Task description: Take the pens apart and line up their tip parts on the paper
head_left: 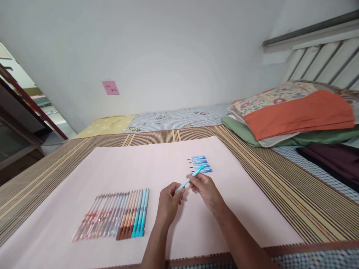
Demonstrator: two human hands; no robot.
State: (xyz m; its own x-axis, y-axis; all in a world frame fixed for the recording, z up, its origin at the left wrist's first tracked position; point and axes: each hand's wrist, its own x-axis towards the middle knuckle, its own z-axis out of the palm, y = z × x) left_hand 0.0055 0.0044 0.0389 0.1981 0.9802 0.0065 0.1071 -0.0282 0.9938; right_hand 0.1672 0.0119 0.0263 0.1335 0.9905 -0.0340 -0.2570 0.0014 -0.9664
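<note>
A slim light-blue pen (185,184) with a turquoise end slants up to the right between my hands. My left hand (169,200) pinches its lower end, and my right hand (206,188) holds it nearer the turquoise end. Just beyond my right hand, several short blue pieces with dark pointed tips (198,162) lie in a stack of rows, tips to the left; the pen's end partly covers the nearest ones. To the left of my left hand lies a row of pens side by side: clear ones (101,215), orange-brown ones (130,215) and turquoise ones (141,213).
Everything lies on a large pale pink sheet (134,164) over a striped mat (252,186). Folded orange and floral bedding (297,112) sits at the right, with a dark purple cloth (331,160) nearby. A pink note (110,87) is on the wall behind.
</note>
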